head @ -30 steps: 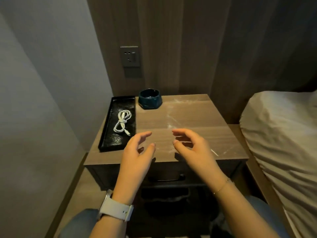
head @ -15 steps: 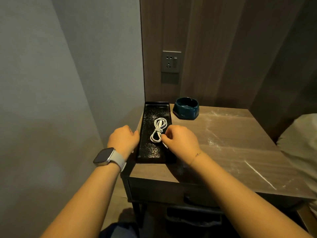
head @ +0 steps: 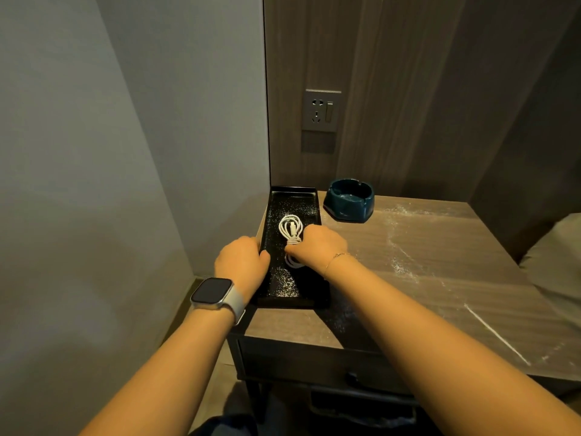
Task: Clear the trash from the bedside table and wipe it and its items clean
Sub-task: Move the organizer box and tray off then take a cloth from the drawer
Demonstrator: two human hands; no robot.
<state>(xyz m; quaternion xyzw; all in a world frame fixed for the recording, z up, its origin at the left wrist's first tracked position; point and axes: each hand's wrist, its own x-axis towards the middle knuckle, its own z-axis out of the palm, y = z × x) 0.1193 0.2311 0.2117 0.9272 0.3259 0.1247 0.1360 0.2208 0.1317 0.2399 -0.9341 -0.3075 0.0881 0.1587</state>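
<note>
Your widest open stretch is the dusty desk point(head: 440, 262) top right of the tray point(head: 276, 297). At the back the ashtray point(head: 349, 204) stands just beside the tray, the wall point(head: 125, 152) hems the left, and the bed point(head: 553, 256) borders the right.

dusty black tray point(head: 276, 283) holding coiled white cable point(head: 290, 228), on powder-streaked table point(head: 440, 262).

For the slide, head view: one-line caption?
Left hand grips the dusty black tray; right hand pinches the coiled white cable.

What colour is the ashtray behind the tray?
Dark teal blue, glossy; the ashtray shows clearly in the head view.
</note>
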